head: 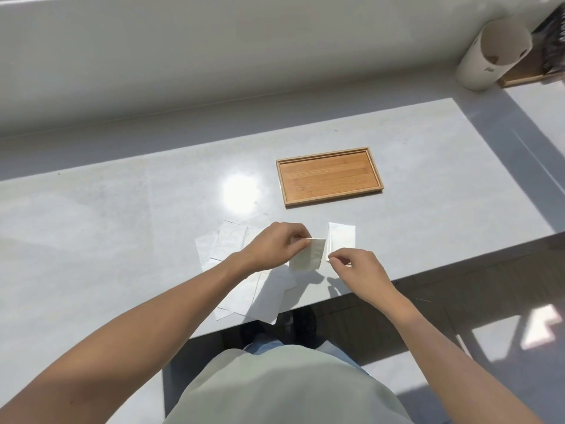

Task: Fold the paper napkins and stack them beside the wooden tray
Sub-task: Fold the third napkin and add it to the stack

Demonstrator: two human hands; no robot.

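A small wooden tray (329, 175) lies on the pale counter, with nothing in it. In front of the tray, a folded white napkin (342, 237) rests flat. My left hand (279, 246) pinches the top edge of another folded napkin (307, 255) and holds it above the counter. My right hand (360, 270) pinches at that napkin's right side, just in front of the flat one. Unfolded napkins lie spread to the left (221, 247) and under my left wrist near the counter's front edge (260, 296).
A white roll of paper towel (489, 53) stands at the far right back, next to a wooden stand (522, 76). The counter's front edge (428, 264) runs diagonally just right of my right hand, with dark floor below it.
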